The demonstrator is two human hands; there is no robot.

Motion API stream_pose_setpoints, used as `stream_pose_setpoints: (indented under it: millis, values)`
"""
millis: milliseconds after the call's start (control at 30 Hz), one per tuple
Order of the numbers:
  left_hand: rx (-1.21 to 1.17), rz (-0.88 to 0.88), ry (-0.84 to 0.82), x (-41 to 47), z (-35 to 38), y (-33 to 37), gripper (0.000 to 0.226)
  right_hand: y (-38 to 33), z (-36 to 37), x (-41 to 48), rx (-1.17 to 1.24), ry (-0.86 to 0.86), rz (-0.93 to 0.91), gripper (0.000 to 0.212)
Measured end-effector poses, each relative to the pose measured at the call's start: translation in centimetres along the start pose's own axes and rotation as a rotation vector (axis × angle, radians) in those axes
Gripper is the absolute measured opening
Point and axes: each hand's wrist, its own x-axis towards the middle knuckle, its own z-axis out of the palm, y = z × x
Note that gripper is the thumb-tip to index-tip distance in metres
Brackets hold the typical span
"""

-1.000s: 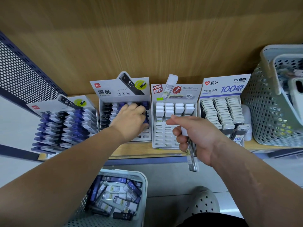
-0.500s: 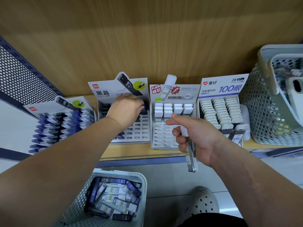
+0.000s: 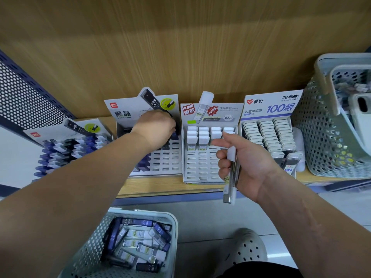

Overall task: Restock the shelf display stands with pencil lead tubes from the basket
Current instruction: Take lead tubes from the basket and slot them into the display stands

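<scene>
My left hand (image 3: 155,130) reaches into the back rows of the black-and-blue HB 0.7 display stand (image 3: 162,163), its fingers curled around a dark blue lead tube (image 3: 174,135) at a slot there. My right hand (image 3: 249,163) hovers in front of the white display stand (image 3: 197,167) and grips a small bunch of clear white-capped lead tubes (image 3: 231,177) that point downward. The pale green basket (image 3: 140,212) on the floor below holds several blue and clear tubes (image 3: 138,243).
A full HB stand (image 3: 68,147) stands at the far left and a full 100-lead stand (image 3: 269,135) at the right. A large perforated basket (image 3: 321,141) takes up the shelf's right end. My shoe (image 3: 249,249) is on the floor by the basket.
My left hand has moved from the stand's middle rows up to its back rows. My right hand has kept its tubes and barely shifted.
</scene>
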Motion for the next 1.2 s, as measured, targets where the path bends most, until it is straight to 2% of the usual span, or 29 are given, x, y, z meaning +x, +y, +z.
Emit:
stream_pose_setpoints:
  millis: [133, 367, 467, 567, 667, 733, 1000, 1133, 1200]
  values:
    - [-0.031, -0.098, 0.064, 0.0, 1.1, 0.6, 0.025, -0.1, 0.1, -0.1, 0.113, -0.005, -0.041, 0.019]
    - [-0.22, -0.106, 0.158, -1.9, 2.0, 1.0, 0.021, 0.0, 0.5, 0.1, 0.176, 0.018, -0.088, 0.027]
    - [-0.54, -0.294, 0.221, -4.1, 0.6, 2.2, 0.013, -0.3, 1.0, -0.1, 0.196, 0.006, -0.101, 0.026]
    - [-1.044, -0.504, 0.21, -6.6, -2.3, 5.2, 0.027, -0.4, 1.6, -0.3, 0.21, -0.038, -0.132, 0.03]
    - [-1.429, -0.496, 0.09, -8.7, -5.3, 8.4, 0.019, -0.2, 2.3, -0.7, 0.165, -0.089, -0.163, 0.032]
    - [-1.55, -0.447, 0.016, -9.5, -6.1, 10.1, 0.009, -0.1, 2.6, -1.2, 0.144, -0.121, -0.175, 0.034]
    - [-1.66, -0.407, 0.021, -10.5, -5.7, 11.4, 0.023, 0.0, 1.8, -2.3, -0.001, -0.152, -0.175, 0.039]
    - [-1.631, -0.411, 0.029, -10.9, -4.9, 11.3, 0.037, 0.1, 1.0, -2.9, -0.138, -0.138, -0.14, 0.032]
    - [-1.56, -0.442, 0.054, -10.9, -4.5, 11.0, 0.047, -0.4, 0.4, -3.1, -0.208, -0.069, -0.119, 0.031]
